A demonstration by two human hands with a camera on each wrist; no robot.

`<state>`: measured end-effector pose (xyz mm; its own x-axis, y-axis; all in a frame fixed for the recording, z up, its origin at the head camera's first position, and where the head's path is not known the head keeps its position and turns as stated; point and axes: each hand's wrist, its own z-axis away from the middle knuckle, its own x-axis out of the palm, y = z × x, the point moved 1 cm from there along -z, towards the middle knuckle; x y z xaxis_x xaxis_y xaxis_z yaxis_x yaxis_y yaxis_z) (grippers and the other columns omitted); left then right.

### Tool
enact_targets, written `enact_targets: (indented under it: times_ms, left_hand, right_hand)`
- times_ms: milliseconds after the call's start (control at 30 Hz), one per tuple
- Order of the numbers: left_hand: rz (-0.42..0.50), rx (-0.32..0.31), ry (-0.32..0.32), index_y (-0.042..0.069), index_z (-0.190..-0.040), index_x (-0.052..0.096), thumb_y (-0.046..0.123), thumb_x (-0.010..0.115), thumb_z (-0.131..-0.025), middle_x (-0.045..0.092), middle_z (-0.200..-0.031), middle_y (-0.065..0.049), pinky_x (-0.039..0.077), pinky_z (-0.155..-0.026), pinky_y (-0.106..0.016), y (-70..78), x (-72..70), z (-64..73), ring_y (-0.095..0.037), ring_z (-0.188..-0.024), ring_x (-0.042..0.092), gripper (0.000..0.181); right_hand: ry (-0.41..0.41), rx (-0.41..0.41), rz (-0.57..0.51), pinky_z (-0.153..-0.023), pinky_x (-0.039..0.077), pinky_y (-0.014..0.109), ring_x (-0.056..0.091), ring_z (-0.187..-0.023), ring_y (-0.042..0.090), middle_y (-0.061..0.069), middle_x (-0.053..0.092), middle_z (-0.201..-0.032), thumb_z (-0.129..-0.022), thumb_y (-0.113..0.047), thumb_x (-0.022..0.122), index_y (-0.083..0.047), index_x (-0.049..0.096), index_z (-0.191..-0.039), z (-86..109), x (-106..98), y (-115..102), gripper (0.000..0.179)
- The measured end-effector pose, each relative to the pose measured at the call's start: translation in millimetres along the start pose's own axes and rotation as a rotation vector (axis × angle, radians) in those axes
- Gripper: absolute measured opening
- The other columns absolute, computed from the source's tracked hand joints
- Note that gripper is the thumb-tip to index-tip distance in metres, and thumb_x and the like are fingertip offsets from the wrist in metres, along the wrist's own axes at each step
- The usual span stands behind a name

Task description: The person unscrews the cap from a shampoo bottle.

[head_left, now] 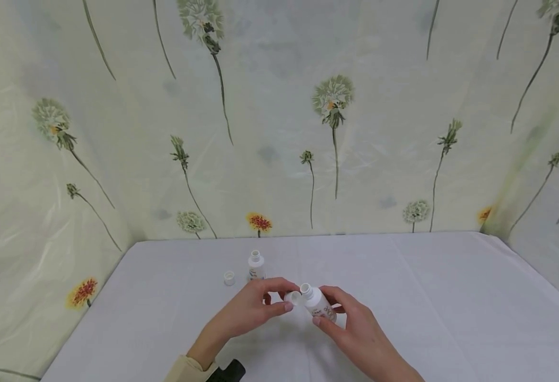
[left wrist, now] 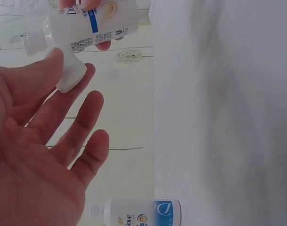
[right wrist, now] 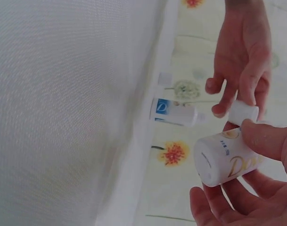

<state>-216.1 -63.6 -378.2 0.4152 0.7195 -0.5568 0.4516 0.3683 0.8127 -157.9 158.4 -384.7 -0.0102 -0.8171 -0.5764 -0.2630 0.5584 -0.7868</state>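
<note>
My right hand (head_left: 358, 329) grips a small white Dove bottle (head_left: 320, 304) round its body, tilted with its uncapped neck pointing up and left. In my left hand (head_left: 255, 305), thumb and forefinger pinch a white cap (head_left: 294, 298), its hollow side showing, right beside the bottle's mouth. The left wrist view shows the cap (left wrist: 71, 73) between thumb and finger, the other fingers spread loosely. Above the table, the held bottle (right wrist: 228, 157) shows its flat base in the right wrist view.
A second white Dove bottle (head_left: 256, 265) stands uncapped on the white-covered table (head_left: 174, 297) behind my left hand, which partly hides it. Left of it lies another white cap (head_left: 229, 278). A flower-printed sheet (head_left: 279, 132) rises at the table's back and sides.
</note>
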Motion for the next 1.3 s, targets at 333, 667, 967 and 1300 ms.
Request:
enact_targets:
  times_ms: [333,667,967,1300]
  left_hand:
    - [0.012,-0.015,0.034,0.027,-0.112,0.073,0.018,0.074,-0.089,0.068,-0.100,0.016,0.047,-0.072,-0.028,-3.3,-0.6,1.2,-0.011,-0.089,0.058,0.024]
    - [0.032,-0.018,0.091,0.027,-0.120,0.071,0.017,0.074,-0.089,0.068,-0.104,0.018,0.046,-0.072,-0.028,-4.0,0.0,1.0,-0.011,-0.090,0.059,0.033]
    - [0.021,-0.031,0.120,0.024,-0.116,0.073,0.016,0.074,-0.089,0.068,-0.098,0.017,0.047,-0.073,-0.029,-4.8,1.5,1.0,-0.011,-0.091,0.058,0.028]
    - [0.042,0.006,0.104,0.023,-0.113,0.073,0.019,0.074,-0.089,0.069,-0.098,0.016,0.046,-0.072,-0.028,-4.8,4.8,-1.7,-0.011,-0.088,0.060,0.024]
  right_hand:
    - [0.019,0.009,-0.041,-0.087,0.049,0.046,0.058,-0.099,0.009,-0.017,0.062,-0.114,-0.085,-0.027,0.079,-0.028,0.059,-0.125,-1.8,3.4,-1.2,0.045]
    - [0.012,0.011,-0.024,-0.087,0.050,0.043,0.059,-0.097,0.008,-0.018,0.062,-0.114,-0.085,-0.023,0.079,-0.029,0.059,-0.125,-1.8,2.1,-0.5,0.045]
    - [0.016,0.017,-0.025,-0.088,0.049,0.044,0.059,-0.097,0.008,-0.017,0.062,-0.115,-0.085,-0.022,0.079,-0.029,0.058,-0.126,-1.8,1.7,0.6,0.046]
    - [0.028,0.003,-0.023,-0.086,0.051,0.044,0.060,-0.099,0.010,-0.015,0.062,-0.117,-0.086,-0.022,0.078,-0.028,0.058,-0.127,-1.5,-2.3,3.3,0.046]
